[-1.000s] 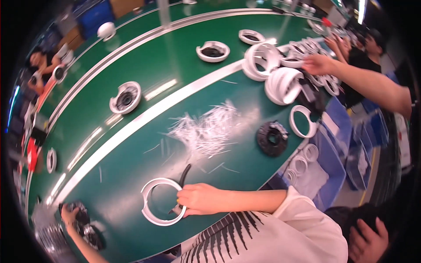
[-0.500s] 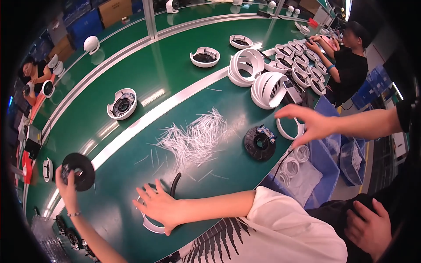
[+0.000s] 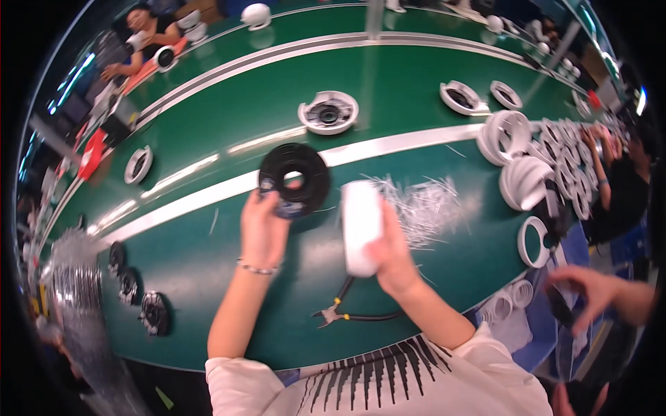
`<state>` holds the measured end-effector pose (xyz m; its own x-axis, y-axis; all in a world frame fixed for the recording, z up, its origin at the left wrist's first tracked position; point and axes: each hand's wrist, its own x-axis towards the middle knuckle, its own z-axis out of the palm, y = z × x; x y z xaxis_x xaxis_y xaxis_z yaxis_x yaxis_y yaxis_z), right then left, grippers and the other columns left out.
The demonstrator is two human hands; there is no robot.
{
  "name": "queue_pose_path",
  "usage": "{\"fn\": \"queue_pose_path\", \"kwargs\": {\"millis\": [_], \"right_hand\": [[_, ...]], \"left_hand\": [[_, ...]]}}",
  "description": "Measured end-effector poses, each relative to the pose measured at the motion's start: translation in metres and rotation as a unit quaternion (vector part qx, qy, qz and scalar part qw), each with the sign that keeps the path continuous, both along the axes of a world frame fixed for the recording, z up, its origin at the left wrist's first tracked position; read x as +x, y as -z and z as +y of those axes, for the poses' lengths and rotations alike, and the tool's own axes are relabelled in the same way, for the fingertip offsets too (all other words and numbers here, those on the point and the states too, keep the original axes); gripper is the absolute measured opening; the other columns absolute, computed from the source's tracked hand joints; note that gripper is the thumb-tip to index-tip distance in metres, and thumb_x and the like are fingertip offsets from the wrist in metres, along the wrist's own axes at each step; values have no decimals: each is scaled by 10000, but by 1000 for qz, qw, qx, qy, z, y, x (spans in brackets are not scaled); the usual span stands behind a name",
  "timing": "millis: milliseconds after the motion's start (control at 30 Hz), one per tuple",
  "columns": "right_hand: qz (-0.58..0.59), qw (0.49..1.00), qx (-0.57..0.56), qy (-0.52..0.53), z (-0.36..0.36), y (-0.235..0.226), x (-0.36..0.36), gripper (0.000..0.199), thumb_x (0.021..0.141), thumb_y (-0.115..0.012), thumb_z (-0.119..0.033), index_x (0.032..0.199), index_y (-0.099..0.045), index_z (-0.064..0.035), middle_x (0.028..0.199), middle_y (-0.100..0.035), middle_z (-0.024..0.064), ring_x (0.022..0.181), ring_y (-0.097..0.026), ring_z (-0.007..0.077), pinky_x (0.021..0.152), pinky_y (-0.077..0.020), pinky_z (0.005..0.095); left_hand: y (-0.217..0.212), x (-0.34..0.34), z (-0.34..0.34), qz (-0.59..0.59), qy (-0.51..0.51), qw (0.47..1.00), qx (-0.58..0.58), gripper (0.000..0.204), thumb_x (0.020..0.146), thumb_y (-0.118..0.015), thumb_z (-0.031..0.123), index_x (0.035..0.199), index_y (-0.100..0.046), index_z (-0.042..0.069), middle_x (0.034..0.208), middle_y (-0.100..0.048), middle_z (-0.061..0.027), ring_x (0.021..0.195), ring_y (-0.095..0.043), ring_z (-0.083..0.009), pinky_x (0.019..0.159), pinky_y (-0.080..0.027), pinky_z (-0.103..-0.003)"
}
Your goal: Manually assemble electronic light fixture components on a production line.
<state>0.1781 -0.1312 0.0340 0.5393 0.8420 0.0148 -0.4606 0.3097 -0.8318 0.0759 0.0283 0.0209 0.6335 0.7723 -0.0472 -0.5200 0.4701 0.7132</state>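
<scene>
My left hand (image 3: 263, 229) holds a black round ring-shaped part (image 3: 294, 179) upright above the green belt (image 3: 208, 139). My right hand (image 3: 388, 253) grips a white plastic ring (image 3: 361, 225), seen edge-on, just right of the black part. The two parts are close together but apart. Below my hands a pair of black-handled cutters (image 3: 347, 313) lies on the belt. A loose heap of thin white cable ties (image 3: 420, 204) lies to the right of my right hand.
White ring housings stand stacked at the right (image 3: 527, 177). An assembled white-and-black part (image 3: 328, 112) rides the belt further away. Black parts (image 3: 154, 313) lie at the lower left. Another person's hand (image 3: 590, 291) reaches in at the right; another person sits at the far left (image 3: 142, 28).
My left hand brought the black part from the far left up to the middle. My right hand picked the white ring off the belt and lifted it beside it. The view shifted right.
</scene>
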Motion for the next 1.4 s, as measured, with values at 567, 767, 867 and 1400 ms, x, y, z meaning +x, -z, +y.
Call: {"fn": "queue_pose_path", "kwargs": {"millis": [567, 767, 867, 1400], "right_hand": [[-104, 989, 74, 70, 19, -9, 21, 1014, 606, -717, -336, 1297, -55, 0, 1301, -217, 197, 1176, -297, 266, 956, -278, 365], [-69, 993, 67, 61, 21, 0, 11, 942, 639, -702, -205, 1298, -59, -6, 1322, -160, 187, 1188, -276, 249, 961, -269, 370], [-167, 982, 19, 79, 25, -2, 8, 997, 592, -732, -229, 1302, -68, -7, 1321, -181, 190, 1214, -243, 264, 973, -249, 366], [-449, 891, -60, 8, 17, -25, 8, 1158, 450, -811, -325, 1294, -96, 18, 1293, -210, 211, 1175, -251, 333, 954, -242, 421]], "left_hand": [[-13, -5, -25, 79, 121, 989, 34, 306, 880, -389, 173, 1149, -384, 27, 1085, -505, -91, 959, -531, -181, 773, -481, -351], [11, 4, -50, 54, 62, 990, 116, 474, 789, -455, -50, 1216, -281, 58, 1217, -383, -94, 1110, -411, -217, 904, -389, -391], [7, -3, -50, 113, 169, 954, 219, 580, 728, -528, -45, 1239, -270, 49, 1232, -365, -81, 1142, -373, -219, 933, -336, -353], [-21, 1, -38, -58, 210, 960, -178, 538, 822, -284, 455, 1163, -415, 59, 1130, -471, -133, 1013, -481, -268, 855, -414, -425]]}}
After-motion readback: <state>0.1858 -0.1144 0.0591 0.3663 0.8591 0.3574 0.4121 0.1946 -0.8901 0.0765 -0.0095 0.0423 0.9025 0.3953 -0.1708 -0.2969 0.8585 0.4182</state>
